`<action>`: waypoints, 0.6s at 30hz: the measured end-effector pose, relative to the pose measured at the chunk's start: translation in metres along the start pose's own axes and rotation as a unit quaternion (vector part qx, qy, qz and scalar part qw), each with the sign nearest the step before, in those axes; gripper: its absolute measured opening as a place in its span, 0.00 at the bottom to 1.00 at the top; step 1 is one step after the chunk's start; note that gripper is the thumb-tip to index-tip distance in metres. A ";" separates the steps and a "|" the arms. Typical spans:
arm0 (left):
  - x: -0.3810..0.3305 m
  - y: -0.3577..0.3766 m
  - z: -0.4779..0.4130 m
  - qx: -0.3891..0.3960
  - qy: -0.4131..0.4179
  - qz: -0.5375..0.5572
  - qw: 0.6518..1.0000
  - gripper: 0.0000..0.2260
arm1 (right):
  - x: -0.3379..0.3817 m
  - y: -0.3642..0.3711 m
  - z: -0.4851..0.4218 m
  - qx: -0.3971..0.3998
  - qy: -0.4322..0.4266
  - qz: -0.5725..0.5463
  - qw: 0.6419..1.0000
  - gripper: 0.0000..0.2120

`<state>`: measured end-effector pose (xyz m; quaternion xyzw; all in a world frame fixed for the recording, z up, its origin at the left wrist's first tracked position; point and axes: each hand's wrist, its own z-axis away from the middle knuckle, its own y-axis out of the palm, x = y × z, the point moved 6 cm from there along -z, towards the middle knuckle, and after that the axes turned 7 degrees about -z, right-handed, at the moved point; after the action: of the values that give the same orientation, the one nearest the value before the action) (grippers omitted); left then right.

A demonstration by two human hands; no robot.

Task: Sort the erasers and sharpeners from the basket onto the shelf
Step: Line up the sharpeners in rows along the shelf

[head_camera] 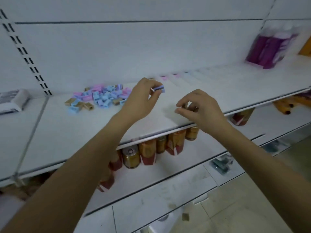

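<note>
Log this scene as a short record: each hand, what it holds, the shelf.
left hand: pinches a blue piece above the shelf
right hand: curled round what look like brown pieces
pile: pink, blue and brown pieces, on the shelf left of the hands
lower shelf: cans
far right: bottles, purple, blurred

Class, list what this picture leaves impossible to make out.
Head view throughout.
Small brown item in the right hand: curled fingers cover most of it.
Blue-and-purple block pinched by the left hand: too blurred to name.
Pale row of blocks at the back of the white shelf: motion blur.
The basket: outside the frame.
</note>
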<state>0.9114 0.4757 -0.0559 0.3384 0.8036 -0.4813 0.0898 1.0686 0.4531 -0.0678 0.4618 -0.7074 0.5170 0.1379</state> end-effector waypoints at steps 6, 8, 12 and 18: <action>-0.041 0.045 -0.017 -0.019 -0.038 -0.032 0.999 0.09 | -0.055 -0.057 -0.006 -0.019 0.025 -0.018 0.999 0.10; -0.051 0.057 -0.025 -0.008 -0.038 -0.045 0.998 0.09 | -0.069 -0.066 -0.009 -0.014 0.027 -0.013 0.999 0.11; -0.058 0.078 -0.057 0.015 -0.040 -0.075 0.996 0.10 | -0.093 -0.084 -0.023 -0.005 0.025 -0.007 1.000 0.11; -0.056 0.113 -0.120 0.029 -0.031 -0.099 0.994 0.11 | -0.131 -0.122 -0.050 -0.026 0.035 0.042 0.998 0.11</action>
<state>1.0462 0.5847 -0.0476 0.2447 0.8156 -0.5212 0.0568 1.2216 0.5584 -0.0612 0.4095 -0.7342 0.5197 0.1523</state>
